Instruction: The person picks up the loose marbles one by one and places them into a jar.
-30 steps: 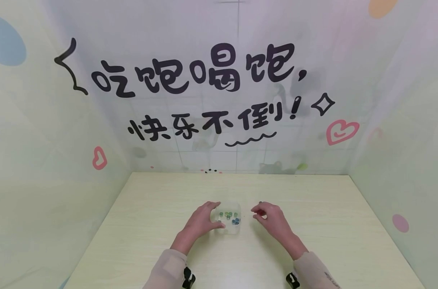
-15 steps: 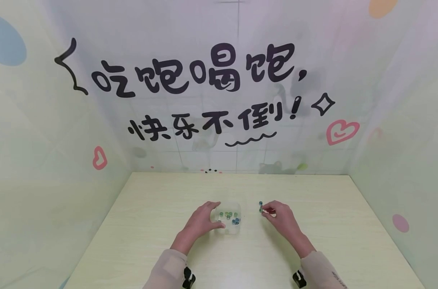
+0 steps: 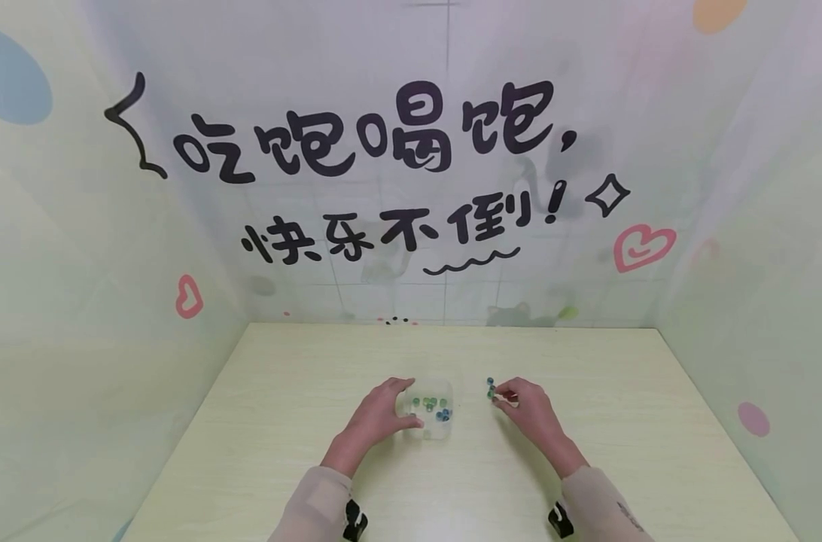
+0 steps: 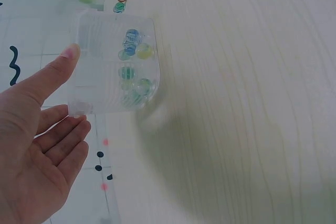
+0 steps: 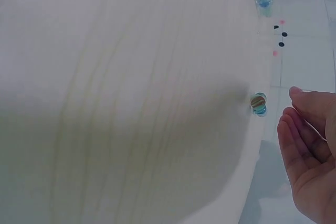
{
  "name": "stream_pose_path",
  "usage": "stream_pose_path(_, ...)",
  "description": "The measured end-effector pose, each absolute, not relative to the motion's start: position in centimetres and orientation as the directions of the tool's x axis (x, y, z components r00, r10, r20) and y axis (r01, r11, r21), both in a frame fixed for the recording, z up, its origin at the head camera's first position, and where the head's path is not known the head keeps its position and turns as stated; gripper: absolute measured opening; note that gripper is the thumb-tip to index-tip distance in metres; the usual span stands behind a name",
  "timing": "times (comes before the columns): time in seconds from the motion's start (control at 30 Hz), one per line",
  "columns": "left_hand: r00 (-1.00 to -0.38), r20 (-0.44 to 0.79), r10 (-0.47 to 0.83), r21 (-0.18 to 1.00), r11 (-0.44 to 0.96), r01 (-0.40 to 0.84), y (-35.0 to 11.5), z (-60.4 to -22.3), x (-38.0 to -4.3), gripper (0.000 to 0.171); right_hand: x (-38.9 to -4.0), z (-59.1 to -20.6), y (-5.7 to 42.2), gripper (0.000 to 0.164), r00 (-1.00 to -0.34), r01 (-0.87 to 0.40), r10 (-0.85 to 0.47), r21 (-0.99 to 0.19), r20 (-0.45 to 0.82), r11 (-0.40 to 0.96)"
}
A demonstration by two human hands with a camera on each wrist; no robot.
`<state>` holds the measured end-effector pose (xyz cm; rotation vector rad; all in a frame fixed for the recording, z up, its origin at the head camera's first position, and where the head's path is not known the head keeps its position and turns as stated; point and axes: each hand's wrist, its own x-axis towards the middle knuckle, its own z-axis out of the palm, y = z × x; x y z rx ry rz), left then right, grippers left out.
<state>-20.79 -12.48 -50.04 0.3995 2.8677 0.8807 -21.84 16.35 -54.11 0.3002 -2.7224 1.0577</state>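
My left hand (image 3: 379, 412) grips a clear plastic box (image 4: 113, 64) by its side, thumb on one edge and fingers on the other. Several green, yellow and blue glass marbles (image 4: 131, 43) lie inside. To the right of the box, a short row of marbles (image 3: 491, 388) rests on the table, blue at the far end and green nearer. Beside that row is my right hand (image 3: 525, 405). In the right wrist view its thumb and fingertips (image 5: 295, 92) are bent toward each other with nothing between them, just off the marbles (image 5: 258, 104).
The pale wood-grain table (image 3: 302, 361) is enclosed by printed cloth walls. The back wall (image 3: 411, 293) carries black lettering and pink hearts. Black straps (image 3: 355, 521) sit at both wrists, below the sleeves (image 3: 312, 504).
My right hand has shifted to the right, away from the box, and the row of marbles it mostly covered now shows. The left hand and the box stay put.
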Motion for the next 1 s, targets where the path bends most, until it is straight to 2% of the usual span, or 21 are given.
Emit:
stream_pose_path(0.53,-0.957,-0.027,0.290,0.565,0.794,0.225,-12.5,-50.1,-20.8,0.078,-22.5,-54.9,15.9,0.011,-0.981,-0.182,-0.092,-0.643,0.171,0.744)
stream_pose_path(1.0,-0.959,-0.034,0.282,0.564,0.797,0.214,-12.5,-50.1,-20.8,0.077,-22.9,-55.3,15.7,0.007,-0.980,-0.186,-0.125,-0.510,0.153,0.840)
